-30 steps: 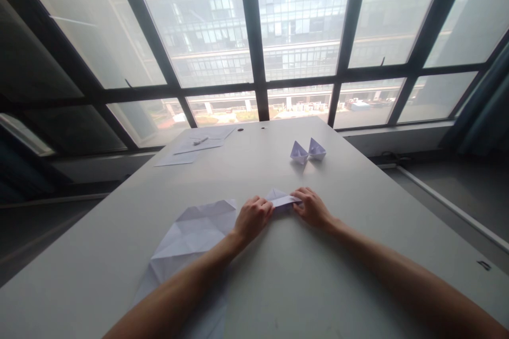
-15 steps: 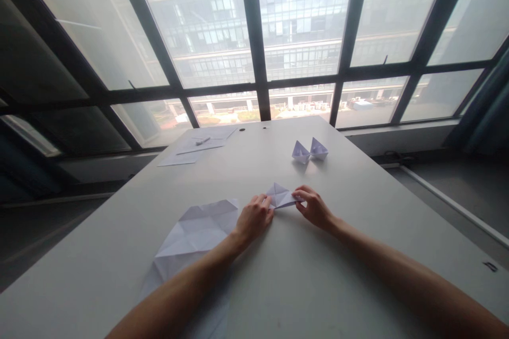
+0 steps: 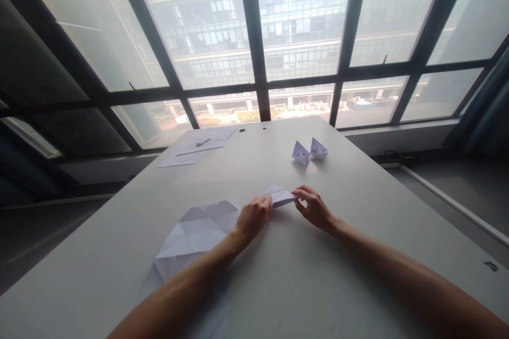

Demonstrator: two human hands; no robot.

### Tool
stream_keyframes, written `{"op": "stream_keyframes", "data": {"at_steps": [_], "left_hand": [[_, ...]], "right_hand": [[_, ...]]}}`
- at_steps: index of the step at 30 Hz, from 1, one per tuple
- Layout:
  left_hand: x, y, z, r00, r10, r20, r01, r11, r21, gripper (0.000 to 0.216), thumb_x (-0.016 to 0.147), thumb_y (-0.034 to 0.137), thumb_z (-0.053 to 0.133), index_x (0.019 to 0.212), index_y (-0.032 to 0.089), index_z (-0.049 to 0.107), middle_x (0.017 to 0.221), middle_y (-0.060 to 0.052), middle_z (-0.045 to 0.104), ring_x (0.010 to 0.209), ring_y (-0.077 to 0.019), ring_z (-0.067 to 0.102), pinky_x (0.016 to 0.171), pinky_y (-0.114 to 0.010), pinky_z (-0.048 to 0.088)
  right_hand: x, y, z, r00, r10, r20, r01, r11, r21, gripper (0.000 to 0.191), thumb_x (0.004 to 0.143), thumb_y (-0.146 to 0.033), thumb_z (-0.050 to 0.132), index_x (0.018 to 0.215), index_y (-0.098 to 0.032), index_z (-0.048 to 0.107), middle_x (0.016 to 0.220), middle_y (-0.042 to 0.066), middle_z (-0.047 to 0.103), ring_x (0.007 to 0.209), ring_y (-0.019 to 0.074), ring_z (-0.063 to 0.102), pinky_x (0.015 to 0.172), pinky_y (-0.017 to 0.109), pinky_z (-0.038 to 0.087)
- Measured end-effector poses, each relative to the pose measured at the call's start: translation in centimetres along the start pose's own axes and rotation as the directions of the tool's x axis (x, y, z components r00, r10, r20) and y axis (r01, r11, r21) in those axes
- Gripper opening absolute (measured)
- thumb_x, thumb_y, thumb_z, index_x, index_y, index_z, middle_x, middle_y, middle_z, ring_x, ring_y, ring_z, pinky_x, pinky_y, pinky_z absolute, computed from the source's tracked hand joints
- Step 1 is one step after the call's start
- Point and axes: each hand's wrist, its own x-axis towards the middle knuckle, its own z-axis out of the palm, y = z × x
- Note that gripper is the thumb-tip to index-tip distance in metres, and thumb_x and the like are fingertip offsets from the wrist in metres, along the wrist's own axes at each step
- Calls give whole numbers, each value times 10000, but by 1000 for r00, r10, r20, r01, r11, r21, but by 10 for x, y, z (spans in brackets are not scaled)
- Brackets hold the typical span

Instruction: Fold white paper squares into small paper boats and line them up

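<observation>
A small folded piece of white paper (image 3: 279,195) lies on the grey table (image 3: 302,275) between my two hands. My left hand (image 3: 254,216) pinches its left end with curled fingers. My right hand (image 3: 315,206) pinches its right tip, fingers closed on the paper. A larger creased white sheet (image 3: 199,233) lies flat just left of my left forearm.
Two small folded paper boats (image 3: 309,151) stand further back on the right. Flat sheets with a pen (image 3: 202,141) lie at the table's far left edge. Large windows rise behind the table; the floor drops away on both sides.
The folded paper's raised flap has been pressed lower between my hands. My hands have stayed almost in place.
</observation>
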Motion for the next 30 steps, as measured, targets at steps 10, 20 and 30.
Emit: {"op": "stream_keyframes", "data": {"at_steps": [10, 20, 30], "left_hand": [[1, -11, 12, 978, 64, -197, -99, 980, -170, 120, 934, 107, 562, 943, 168, 666, 812, -55, 708, 717, -184, 664, 680, -270, 507], [2, -9, 14, 942, 107, -319, -213, 923, -321, 178, 924, 131, 559, 1027, 193, 691, 831, -37, 712, 708, -155, 657, 680, -252, 506], [4, -9, 16, 972, 16, -233, -92, 943, -319, 214, 905, 190, 605, 1110, 209, 662, 838, -16, 660, 664, -124, 612, 621, -210, 480]], "right_hand": [[1, -5, -1, 991, 128, 42, -127, 991, -38, 390, 905, -314, 616, 1269, -198, 538, 888, 36, 613, 683, 155, 567, 669, 301, 489], [-2, -6, 3, 992, 123, 32, -125, 990, 59, 504, 903, -216, 522, 1398, -202, 423, 682, -33, 581, 577, 134, 537, 585, 247, 448], [-4, -9, 3, 996, 68, 65, -73, 995, 75, 577, 887, -165, 506, 1449, -203, 379, 664, -33, 594, 558, 129, 529, 586, 241, 439]]}}
